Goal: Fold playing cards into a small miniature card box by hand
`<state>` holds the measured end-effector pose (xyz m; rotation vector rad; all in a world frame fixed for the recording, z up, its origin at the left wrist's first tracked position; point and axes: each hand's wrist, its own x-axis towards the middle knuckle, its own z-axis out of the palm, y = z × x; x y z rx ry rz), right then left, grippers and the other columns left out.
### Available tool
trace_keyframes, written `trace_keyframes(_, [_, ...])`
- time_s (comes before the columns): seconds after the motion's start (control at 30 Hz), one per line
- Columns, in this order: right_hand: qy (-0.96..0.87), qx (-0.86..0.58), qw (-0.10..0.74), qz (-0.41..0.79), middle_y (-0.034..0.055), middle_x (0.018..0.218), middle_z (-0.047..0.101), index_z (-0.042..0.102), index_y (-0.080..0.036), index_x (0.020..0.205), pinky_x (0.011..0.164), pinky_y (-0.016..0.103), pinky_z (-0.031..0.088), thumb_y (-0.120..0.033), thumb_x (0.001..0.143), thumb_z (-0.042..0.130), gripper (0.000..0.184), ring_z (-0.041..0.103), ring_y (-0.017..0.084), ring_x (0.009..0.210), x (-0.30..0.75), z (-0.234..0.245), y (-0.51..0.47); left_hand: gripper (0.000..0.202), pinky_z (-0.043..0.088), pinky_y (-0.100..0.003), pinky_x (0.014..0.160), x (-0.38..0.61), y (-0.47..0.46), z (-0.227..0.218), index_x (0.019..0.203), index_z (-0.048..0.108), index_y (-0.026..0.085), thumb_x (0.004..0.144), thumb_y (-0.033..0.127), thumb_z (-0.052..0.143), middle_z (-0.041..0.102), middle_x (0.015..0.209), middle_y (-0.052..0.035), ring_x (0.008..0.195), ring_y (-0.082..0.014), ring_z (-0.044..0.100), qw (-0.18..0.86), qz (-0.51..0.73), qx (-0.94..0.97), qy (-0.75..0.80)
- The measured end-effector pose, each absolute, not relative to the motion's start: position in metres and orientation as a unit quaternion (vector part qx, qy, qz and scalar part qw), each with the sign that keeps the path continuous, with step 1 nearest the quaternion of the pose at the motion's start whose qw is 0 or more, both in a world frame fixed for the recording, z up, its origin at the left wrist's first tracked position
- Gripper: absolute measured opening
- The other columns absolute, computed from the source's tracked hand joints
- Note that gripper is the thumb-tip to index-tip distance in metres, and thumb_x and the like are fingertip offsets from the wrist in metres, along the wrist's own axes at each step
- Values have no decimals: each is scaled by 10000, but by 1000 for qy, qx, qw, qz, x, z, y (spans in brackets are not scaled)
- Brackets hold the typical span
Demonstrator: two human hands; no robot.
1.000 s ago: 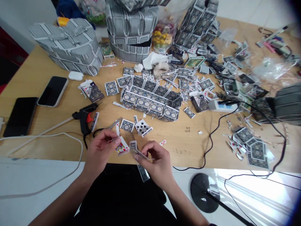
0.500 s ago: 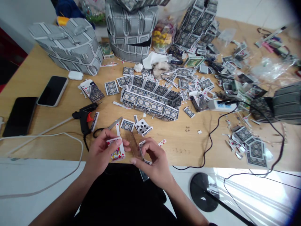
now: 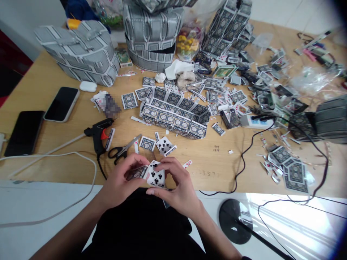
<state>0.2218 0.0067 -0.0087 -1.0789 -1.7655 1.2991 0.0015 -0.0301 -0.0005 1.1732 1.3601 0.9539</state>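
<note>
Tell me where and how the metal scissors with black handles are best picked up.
Probably by the black handle loops, from the near side: the scissors lie flat, loops toward the person, blades pointing away and rightward. The left hand is nearest but holds a dark patterned card.

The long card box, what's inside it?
Inside the box, patterned inner walls show. Its near wall covers at least part of the bottom, so anything lying low there can't be seen.

The clubs card (image 3: 156,177) reads 8, the red-printed strip (image 3: 187,164) 10.
</note>
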Motion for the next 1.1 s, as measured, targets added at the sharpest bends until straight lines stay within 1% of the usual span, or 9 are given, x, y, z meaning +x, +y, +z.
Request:
trace_keyframes(0.07, [-685,-410,344,494,110,1216,729,781,-243,1099,1019,423,600,-465,746,1006,474,734,279,1143,223,-8,8,283,567,-285,745,0,-30,1,1127,723,253,858,205,798,727,937,-35,829,-220,712,535,390,505,554])
trace_keyframes(0.13, [-688,-405,349,491,109,1220,731,790,-241,1112,1020,408,602,-458,757,1000,466,741,270,1141,224,-8,8,324,552,-287,737,-1,-30,3,1143,717,256,837,251,825,722,945,-35,826,-225,698,540,390,513,541])
trace_keyframes(0.27, [-692,-403,355,483,111,1239,737,789,-246,1166,1035,411,598,-449,773,993,487,739,272,1169,224,-10,8,365,517,-297,760,0,-32,4,1198,692,248,854,345,767,676,1001,-40,866,-225,645,542,409,512,526])
trace_keyframes(0.37, [-688,-400,357,489,116,1259,738,786,-250,1191,1039,410,597,-449,769,996,512,738,280,1193,223,-9,7,307,491,-293,773,-1,-34,-1,1210,642,239,927,346,694,617,1013,-32,868,-200,591,526,414,535,516])
trace_keyframes(0.47, [-684,-393,359,498,115,1270,741,788,-257,1204,1036,403,598,-432,774,996,509,743,281,1195,223,-8,6,216,487,-285,795,-2,-34,-9,1199,607,244,999,306,660,587,1065,-36,898,-187,579,513,417,555,506])
trace_keyframes(0.8, [-611,-388,448,525,89,1172,775,797,-265,1112,999,401,608,-349,816,977,357,743,256,1126,218,-8,4,112,475,-308,948,-3,-33,-18,1168,649,273,1058,255,660,573,1176,-50,1097,-209,586,561,463,530,435])
trace_keyframes(0.93, [-571,-394,474,542,82,1165,775,772,-251,1025,954,367,627,-306,832,966,279,750,239,1114,213,-11,1,107,466,-292,940,1,-34,-19,1168,660,274,1064,248,660,594,1180,-48,1065,-189,575,563,474,517,438])
trace_keyframes(1.0, [-541,-396,493,554,64,1166,778,725,-255,1013,900,331,637,-253,826,968,307,766,220,1076,211,-10,-1,117,468,-280,927,2,-34,-19,1169,666,268,1053,258,682,602,1173,-46,1024,-177,565,563,476,514,438])
trace_keyframes(1.1, [-508,-394,511,570,42,1170,783,689,-289,1159,868,309,642,-191,827,958,439,780,201,1035,209,-8,-3,124,483,-265,895,3,-34,-18,1144,677,256,1030,271,722,614,1152,-45,981,-167,558,564,482,502,444])
